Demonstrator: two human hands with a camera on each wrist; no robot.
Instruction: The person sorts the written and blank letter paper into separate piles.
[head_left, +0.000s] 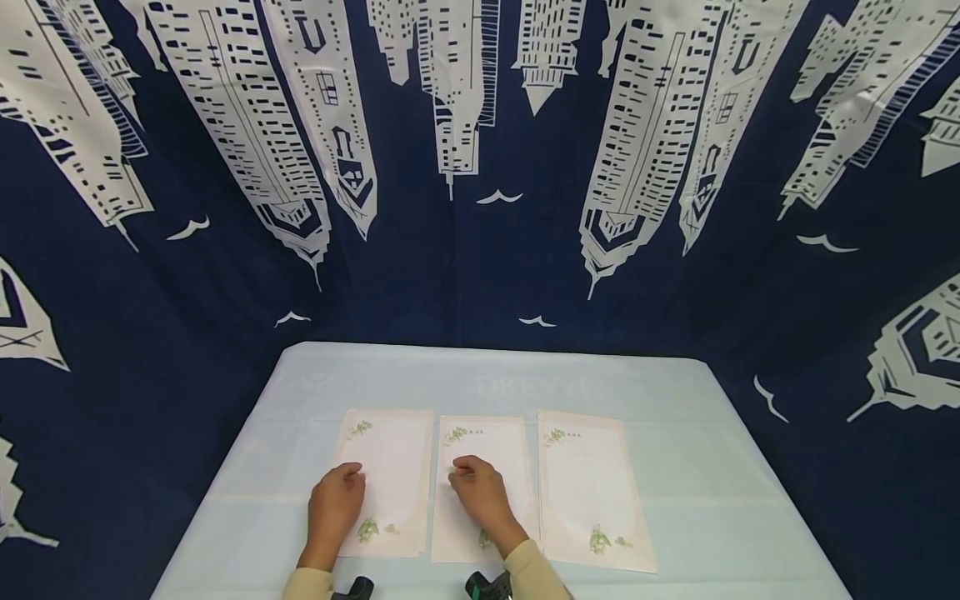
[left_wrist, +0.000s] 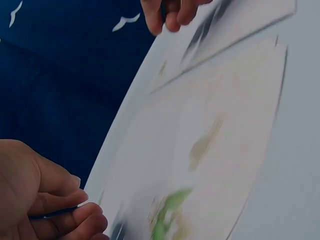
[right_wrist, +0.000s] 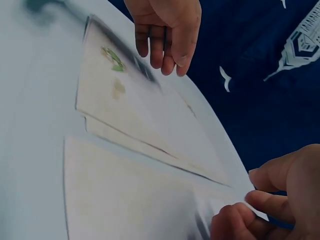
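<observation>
Three pale pink-bordered paper sheets with green plant prints lie side by side: a left sheet (head_left: 393, 475), a middle sheet (head_left: 495, 450) and a right sheet (head_left: 588, 492). Over the left sheet's left edge is my left hand (head_left: 336, 504), fingers loosely bent, nothing in them. My right hand (head_left: 483, 500) hovers above the middle sheet, also loosely curled around nothing, and hides part of it. In the right wrist view, the left sheet (right_wrist: 125, 95) has another paper edge showing under it. Both hands look raised off the paper.
A white table (head_left: 720, 467) with rounded far corners bears the sheets. Behind and beside it hangs a dark blue cloth (head_left: 450, 275) printed with white buildings and birds. Black devices (head_left: 489, 586) sit at the wrists.
</observation>
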